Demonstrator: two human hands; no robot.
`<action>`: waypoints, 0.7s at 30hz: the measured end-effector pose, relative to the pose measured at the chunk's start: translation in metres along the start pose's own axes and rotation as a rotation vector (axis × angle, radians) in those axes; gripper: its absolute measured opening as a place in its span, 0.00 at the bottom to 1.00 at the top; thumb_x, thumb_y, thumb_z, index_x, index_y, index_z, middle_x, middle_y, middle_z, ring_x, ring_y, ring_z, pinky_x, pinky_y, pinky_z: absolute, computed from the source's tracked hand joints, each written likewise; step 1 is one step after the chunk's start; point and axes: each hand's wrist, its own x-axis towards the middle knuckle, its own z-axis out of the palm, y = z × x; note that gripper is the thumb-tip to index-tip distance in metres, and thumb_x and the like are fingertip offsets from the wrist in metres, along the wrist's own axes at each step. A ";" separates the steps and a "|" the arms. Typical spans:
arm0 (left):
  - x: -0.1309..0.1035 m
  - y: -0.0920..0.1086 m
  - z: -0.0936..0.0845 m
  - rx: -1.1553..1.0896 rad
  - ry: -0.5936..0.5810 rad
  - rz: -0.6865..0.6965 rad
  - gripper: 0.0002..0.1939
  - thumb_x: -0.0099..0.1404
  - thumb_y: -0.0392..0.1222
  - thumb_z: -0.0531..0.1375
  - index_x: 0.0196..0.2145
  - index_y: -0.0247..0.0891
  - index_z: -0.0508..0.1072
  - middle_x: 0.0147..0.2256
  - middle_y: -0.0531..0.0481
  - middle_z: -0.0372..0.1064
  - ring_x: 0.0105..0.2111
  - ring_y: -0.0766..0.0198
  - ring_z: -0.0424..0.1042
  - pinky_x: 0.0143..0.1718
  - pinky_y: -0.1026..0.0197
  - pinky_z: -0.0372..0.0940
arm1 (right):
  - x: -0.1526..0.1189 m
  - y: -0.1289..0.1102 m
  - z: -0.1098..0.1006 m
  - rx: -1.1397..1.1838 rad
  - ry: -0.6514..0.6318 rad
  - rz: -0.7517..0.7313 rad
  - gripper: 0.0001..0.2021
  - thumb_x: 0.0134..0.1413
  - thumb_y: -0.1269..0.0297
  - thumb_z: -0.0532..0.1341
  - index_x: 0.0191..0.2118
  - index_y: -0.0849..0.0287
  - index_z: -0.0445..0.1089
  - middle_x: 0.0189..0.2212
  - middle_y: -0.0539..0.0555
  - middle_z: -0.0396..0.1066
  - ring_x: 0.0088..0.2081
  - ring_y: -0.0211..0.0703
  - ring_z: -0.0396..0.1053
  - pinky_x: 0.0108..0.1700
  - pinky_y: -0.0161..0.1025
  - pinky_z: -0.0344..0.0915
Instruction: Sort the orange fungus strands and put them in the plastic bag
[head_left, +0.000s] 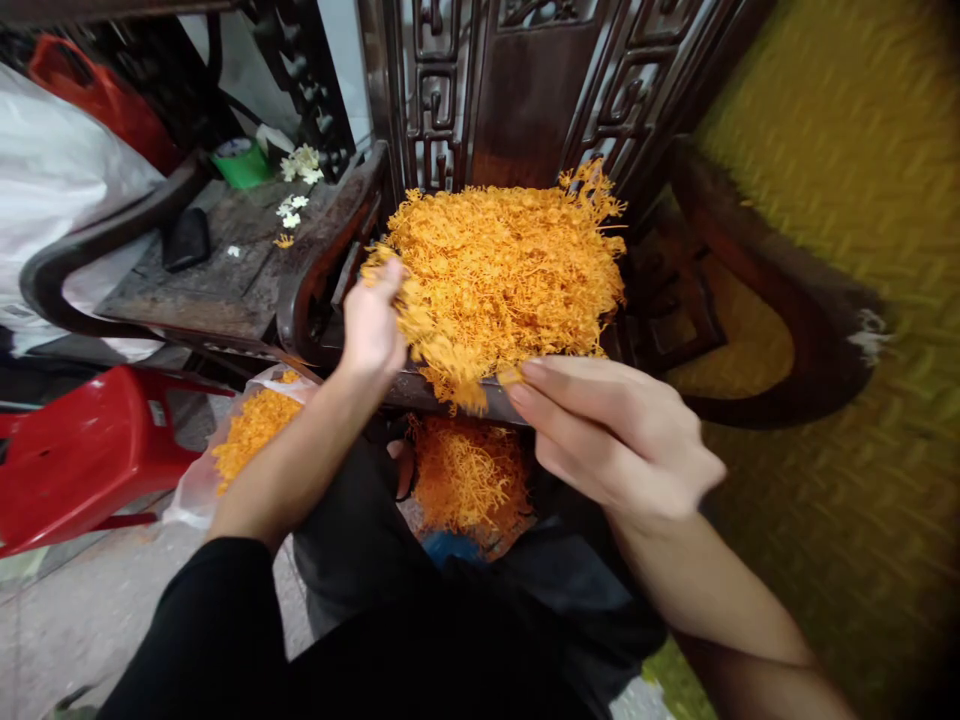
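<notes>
A large heap of orange, thread-like pieces (510, 265) covers the seat of a carved dark wooden chair (532, 90). At the heap's left edge my left hand (373, 318) is closed round a bunch of the same orange pieces, which is blurred and hangs to the right. My right hand (626, 430), in front of the heap's lower right edge, pinches a small orange piece (511, 377) between thumb and fingertips. Below, between my legs, lies another pile of orange strands (474, 475).
A plastic bag (196, 490) of orange pieces stands at the lower left, beside a red plastic stool (90, 445). The dark side table (217, 290) holds green tape (244, 165), a black object (186, 240) and white flowers (301, 163). Curved armrests flank the heap.
</notes>
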 end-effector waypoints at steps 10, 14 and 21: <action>-0.026 0.014 -0.004 0.485 -0.732 -0.293 0.20 0.61 0.58 0.71 0.30 0.36 0.78 0.20 0.57 0.61 0.19 0.73 0.53 0.21 0.64 0.46 | 0.002 0.062 0.009 0.837 0.058 1.013 0.08 0.57 0.62 0.69 0.43 0.52 0.80 0.41 0.52 0.75 0.32 0.37 0.76 0.29 0.37 0.74; -0.024 0.020 -0.002 0.606 -0.876 -0.321 0.21 0.62 0.58 0.70 0.28 0.35 0.77 0.21 0.57 0.61 0.20 0.73 0.53 0.22 0.65 0.46 | -0.002 0.053 0.012 0.737 -0.083 1.045 0.11 0.62 0.67 0.60 0.42 0.56 0.81 0.34 0.52 0.73 0.27 0.35 0.67 0.23 0.32 0.62; -0.007 0.019 -0.009 0.506 -1.314 -0.409 0.19 0.59 0.57 0.72 0.29 0.37 0.83 0.26 0.46 0.76 0.22 0.64 0.71 0.24 0.63 0.64 | 0.003 0.047 0.001 0.607 -0.713 0.514 0.26 0.63 0.53 0.68 0.64 0.52 0.73 0.39 0.50 0.80 0.34 0.40 0.74 0.40 0.38 0.71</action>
